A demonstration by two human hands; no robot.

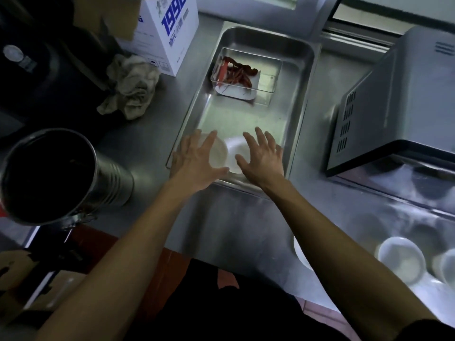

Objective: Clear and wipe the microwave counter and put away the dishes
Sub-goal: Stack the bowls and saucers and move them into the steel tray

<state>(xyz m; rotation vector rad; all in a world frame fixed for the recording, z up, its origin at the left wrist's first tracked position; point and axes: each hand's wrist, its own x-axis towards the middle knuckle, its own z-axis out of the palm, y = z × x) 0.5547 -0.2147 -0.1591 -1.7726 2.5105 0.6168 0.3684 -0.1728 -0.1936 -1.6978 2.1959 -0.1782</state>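
- Two small white bowls (pixel 230 153) sit side by side at the near end of the steel tray (pixel 299 94), close against its near rim, so the tray looks to be serving as a carrier for dishes cleared off the counter.
- The left hand (pixel 197 159) is spread flat over the left bowl, fingers straight and splayed, gripping nothing; I cannot tell whether the palm actually touches the bowl.
- The right hand (pixel 262 155) hangs the same way over the right bowl, fingers loose and apart, holding nothing. Both look like hands that are setting bowls down or about to take them up.
- At the tray's far end stands a clear plastic box (pixel 268 77) with dried red chillies (pixel 237 72) on a white sheet inside, kept well apart from the bowls.
- A crumpled grey rag (pixel 130 87) lies on the counter (pixel 236 230) just left of the tray, handy for the wiping, which seems not yet done.
- The microwave (pixel 398 107) stands toward the counter's right side, beyond the tray.
- More white bowls (pixel 400 259) wait near the counter's near right corner, and another white dish (pixel 301 254) shows at the front edge.
- A tall steel canister (pixel 49 175) stands at the left edge, with a white carton (pixel 170 33) behind the rag.
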